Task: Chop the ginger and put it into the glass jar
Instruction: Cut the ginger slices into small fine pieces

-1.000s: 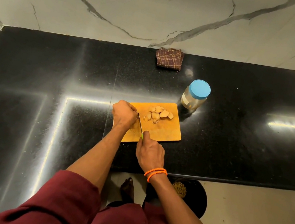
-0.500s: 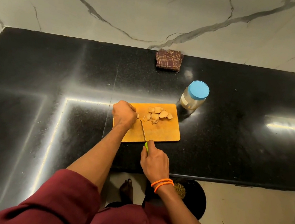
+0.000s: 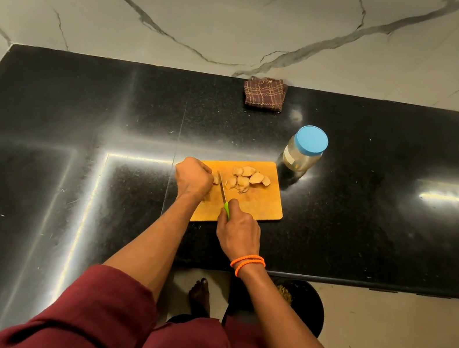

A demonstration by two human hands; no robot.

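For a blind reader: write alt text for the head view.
A right hand slices ginger with a green-handled knife on an orange board while the left hand grips the piece; a lidded glass jar stands behind.

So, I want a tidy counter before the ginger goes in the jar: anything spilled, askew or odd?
Nothing spilled. The cut ginger pieces all lie on the cutting board. The glass jar stands upright beside it with its blue lid on, so it needs opening first.
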